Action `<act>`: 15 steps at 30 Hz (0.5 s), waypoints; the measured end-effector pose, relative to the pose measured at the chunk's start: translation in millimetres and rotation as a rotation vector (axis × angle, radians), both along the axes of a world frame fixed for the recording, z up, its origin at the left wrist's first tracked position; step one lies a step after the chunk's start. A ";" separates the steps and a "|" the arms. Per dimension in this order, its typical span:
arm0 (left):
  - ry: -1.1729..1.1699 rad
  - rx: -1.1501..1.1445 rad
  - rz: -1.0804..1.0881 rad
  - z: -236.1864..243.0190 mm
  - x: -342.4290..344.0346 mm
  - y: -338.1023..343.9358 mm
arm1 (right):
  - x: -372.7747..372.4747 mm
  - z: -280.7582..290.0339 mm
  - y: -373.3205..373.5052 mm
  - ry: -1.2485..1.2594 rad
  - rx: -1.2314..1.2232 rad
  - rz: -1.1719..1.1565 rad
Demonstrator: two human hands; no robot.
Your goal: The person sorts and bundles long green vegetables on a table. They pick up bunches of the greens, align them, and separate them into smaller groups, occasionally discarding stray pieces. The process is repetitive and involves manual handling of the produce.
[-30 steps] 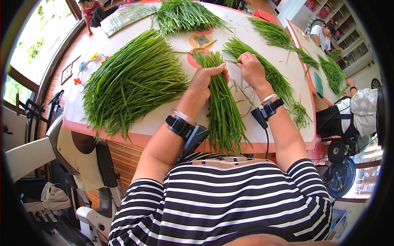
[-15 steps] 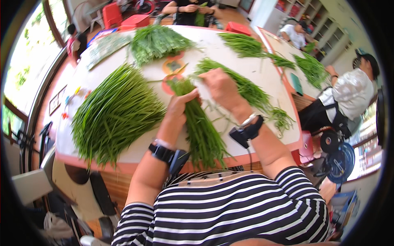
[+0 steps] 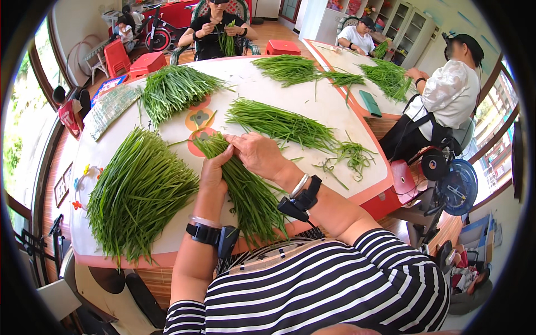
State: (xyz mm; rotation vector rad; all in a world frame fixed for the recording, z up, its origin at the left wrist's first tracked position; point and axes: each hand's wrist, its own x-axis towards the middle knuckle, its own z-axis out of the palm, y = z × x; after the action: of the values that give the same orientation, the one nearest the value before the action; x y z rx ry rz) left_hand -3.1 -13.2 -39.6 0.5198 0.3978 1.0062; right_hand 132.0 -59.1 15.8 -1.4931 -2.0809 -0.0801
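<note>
My left hand is wrapped round a bunch of green chives, thumb across it near the upper end. The long leaves hang down toward the table's near edge. At the top of that bunch my right hand has its fingers pressed together on the stem ends; what exactly lies between them is partly hidden. Left of my hands spreads a large heap of chives. Beyond my right hand a flatter pile of chives lies slantwise, with loose tangled scraps at its right end.
Farther off are another chive heap and a pile. A folded patterned sheet lies at the table's left. A person across the table handles chives. Another in white sits at the adjoining table, near a green case.
The whole view has shifted, with the table lower and more of the room showing. My right hand has come from slightly apart to touching the top of the bunch in my left hand.
</note>
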 end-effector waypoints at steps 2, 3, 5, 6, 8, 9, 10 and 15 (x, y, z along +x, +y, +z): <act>-0.004 0.017 0.005 -3.7 -2.5 0.9 | -1.1 -0.7 -2.5 0.047 -0.005 0.036; 0.000 0.016 -0.003 -6.4 -3.4 2.0 | -1.5 -2.3 -4.8 0.060 -0.014 0.015; 0.009 0.020 -0.016 -8.9 -4.4 4.7 | -2.9 -3.8 -9.0 0.085 -0.028 -0.026; 0.008 0.002 -0.014 -7.9 -4.2 4.8 | -2.0 -7.3 -9.0 0.091 0.007 -0.025; 0.008 -0.036 -0.005 -6.0 -4.8 4.7 | -0.5 -13.9 -7.6 0.101 0.075 -0.019; 0.004 -0.008 -0.016 -6.8 -5.3 5.1 | 0.0 -12.1 -9.0 0.075 0.024 -0.034; 0.001 0.020 -0.027 -8.7 -5.5 5.8 | 1.2 -8.0 -11.9 0.050 -0.027 -0.049; 0.051 0.145 0.006 1.1 -2.9 -1.4 | -1.2 -2.5 -18.0 -0.011 0.005 -0.082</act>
State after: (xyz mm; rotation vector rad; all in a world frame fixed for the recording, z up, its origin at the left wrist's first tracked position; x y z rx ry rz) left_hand -6.0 -14.6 -38.4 0.6757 0.3737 1.0344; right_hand 130.8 -77.1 13.3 -1.5776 -2.0266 -0.1250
